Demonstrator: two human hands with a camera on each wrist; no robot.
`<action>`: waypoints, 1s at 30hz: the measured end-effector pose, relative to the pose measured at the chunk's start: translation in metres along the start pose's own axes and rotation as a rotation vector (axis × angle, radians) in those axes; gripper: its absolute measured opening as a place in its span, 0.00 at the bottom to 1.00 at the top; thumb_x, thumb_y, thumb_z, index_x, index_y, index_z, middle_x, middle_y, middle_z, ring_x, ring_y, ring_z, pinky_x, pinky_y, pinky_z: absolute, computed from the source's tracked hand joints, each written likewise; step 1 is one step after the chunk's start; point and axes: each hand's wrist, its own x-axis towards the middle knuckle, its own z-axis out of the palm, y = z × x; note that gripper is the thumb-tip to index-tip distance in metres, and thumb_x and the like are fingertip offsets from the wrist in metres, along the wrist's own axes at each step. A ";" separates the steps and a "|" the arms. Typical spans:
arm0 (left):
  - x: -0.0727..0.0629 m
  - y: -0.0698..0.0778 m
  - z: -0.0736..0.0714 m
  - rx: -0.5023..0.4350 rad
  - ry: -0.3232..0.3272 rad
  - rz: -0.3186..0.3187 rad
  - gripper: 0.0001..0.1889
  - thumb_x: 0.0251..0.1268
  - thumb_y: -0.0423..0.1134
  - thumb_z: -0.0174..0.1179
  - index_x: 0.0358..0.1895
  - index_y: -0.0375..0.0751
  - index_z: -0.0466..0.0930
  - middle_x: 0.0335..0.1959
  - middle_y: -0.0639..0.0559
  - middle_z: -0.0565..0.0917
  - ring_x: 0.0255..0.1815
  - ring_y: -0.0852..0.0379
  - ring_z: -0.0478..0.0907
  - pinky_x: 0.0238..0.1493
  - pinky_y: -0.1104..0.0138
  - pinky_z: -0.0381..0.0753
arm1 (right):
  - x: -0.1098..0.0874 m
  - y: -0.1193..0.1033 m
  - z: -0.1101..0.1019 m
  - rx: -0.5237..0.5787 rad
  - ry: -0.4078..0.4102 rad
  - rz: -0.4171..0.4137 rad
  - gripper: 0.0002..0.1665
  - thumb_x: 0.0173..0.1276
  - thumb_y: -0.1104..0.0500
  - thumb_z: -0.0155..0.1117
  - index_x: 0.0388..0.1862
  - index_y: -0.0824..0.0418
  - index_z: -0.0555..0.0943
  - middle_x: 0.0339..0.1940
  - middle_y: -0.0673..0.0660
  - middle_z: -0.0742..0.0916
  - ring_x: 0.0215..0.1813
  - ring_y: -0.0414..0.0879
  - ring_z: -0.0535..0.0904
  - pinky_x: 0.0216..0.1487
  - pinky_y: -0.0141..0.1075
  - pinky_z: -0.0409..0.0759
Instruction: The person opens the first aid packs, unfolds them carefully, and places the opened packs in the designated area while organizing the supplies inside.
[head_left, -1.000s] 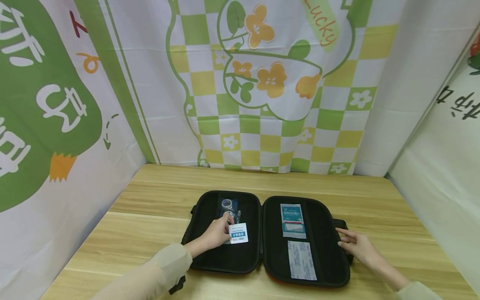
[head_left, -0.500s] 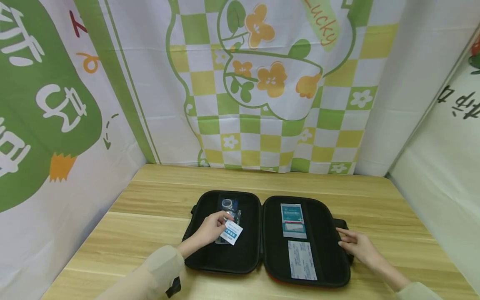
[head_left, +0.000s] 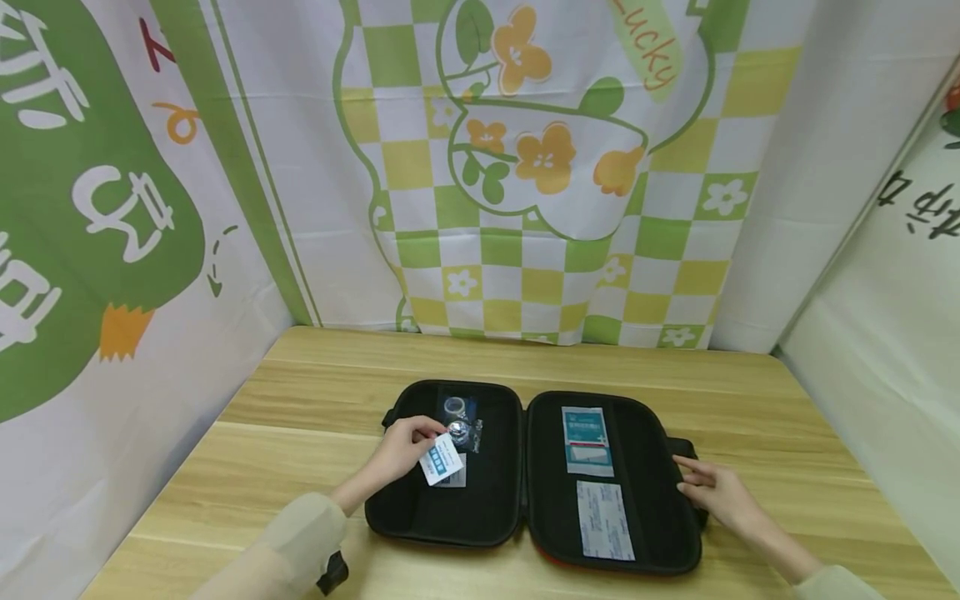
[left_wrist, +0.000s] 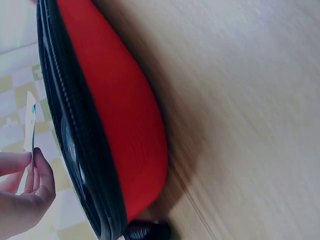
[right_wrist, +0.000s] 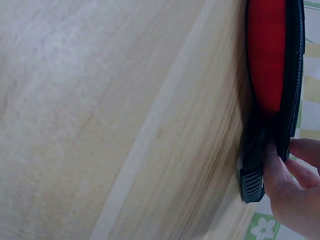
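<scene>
My left hand [head_left: 401,448] pinches a small white and blue alcohol pad packet [head_left: 441,461] over the left half of an open zip case [head_left: 480,517]. Seen edge-on in the left wrist view, the packet [left_wrist: 29,125] sticks up between thumb and fingers. Beneath it another small packet [head_left: 456,477] lies in the case, partly covered. A clear bag with a roll of tape [head_left: 455,407] and a shiny round item lies behind. At the case's right edge my right hand [head_left: 716,492] pinches the rim, beside a black strap buckle [right_wrist: 251,185] in the right wrist view.
The right half holds a teal packet [head_left: 587,442] and a white printed packet [head_left: 604,521]. Red fabric [left_wrist: 120,105] covers the case's outside. A wooden table [head_left: 300,400] carries the case, with printed cloth [head_left: 525,275] hanging behind and at both sides.
My left hand has drawn the alcohol pad packet leftward and tilted it, which uncovers the packet below and more of the clear bag. The right hand keeps its place on the rim.
</scene>
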 end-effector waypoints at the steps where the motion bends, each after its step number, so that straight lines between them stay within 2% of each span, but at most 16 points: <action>1: 0.000 -0.001 -0.002 -0.001 0.005 0.004 0.09 0.51 0.20 0.53 0.33 0.32 0.80 0.28 0.47 0.79 0.23 0.61 0.70 0.23 0.74 0.72 | 0.000 0.001 0.000 0.008 0.001 -0.001 0.26 0.58 0.70 0.56 0.56 0.78 0.65 0.41 0.73 0.79 0.42 0.54 0.78 0.32 0.33 0.79; 8: -0.003 -0.005 -0.016 0.010 0.007 -0.030 0.08 0.53 0.21 0.53 0.30 0.33 0.81 0.32 0.45 0.80 0.28 0.58 0.72 0.26 0.73 0.73 | 0.002 0.011 -0.002 0.065 -0.006 -0.098 0.27 0.58 0.63 0.60 0.55 0.75 0.68 0.37 0.71 0.81 0.39 0.50 0.79 0.29 0.34 0.80; 15: -0.006 -0.013 -0.024 0.076 0.005 -0.097 0.10 0.51 0.19 0.53 0.26 0.33 0.82 0.30 0.47 0.80 0.31 0.56 0.73 0.30 0.69 0.74 | 0.001 -0.001 -0.001 -0.001 -0.003 0.008 0.26 0.59 0.69 0.56 0.56 0.79 0.65 0.40 0.74 0.80 0.41 0.54 0.78 0.32 0.33 0.79; 22: -0.008 -0.015 -0.025 0.176 0.017 -0.139 0.10 0.48 0.18 0.52 0.23 0.33 0.81 0.27 0.46 0.81 0.30 0.55 0.74 0.30 0.65 0.76 | 0.000 -0.002 0.000 0.005 -0.005 0.023 0.26 0.59 0.71 0.55 0.56 0.79 0.64 0.40 0.73 0.80 0.41 0.52 0.78 0.32 0.32 0.79; 26: -0.009 -0.018 -0.023 0.197 -0.019 -0.149 0.10 0.47 0.18 0.53 0.22 0.34 0.82 0.26 0.46 0.82 0.28 0.57 0.74 0.28 0.67 0.75 | 0.001 -0.002 0.000 0.010 -0.008 0.012 0.26 0.59 0.71 0.55 0.56 0.80 0.64 0.39 0.72 0.80 0.39 0.51 0.79 0.32 0.32 0.79; 30: -0.011 -0.021 -0.021 0.210 -0.064 -0.128 0.10 0.46 0.18 0.53 0.22 0.33 0.82 0.24 0.46 0.82 0.26 0.58 0.73 0.27 0.69 0.74 | 0.001 -0.001 -0.001 0.015 -0.013 0.009 0.26 0.59 0.70 0.56 0.56 0.80 0.64 0.39 0.72 0.80 0.39 0.50 0.78 0.32 0.32 0.79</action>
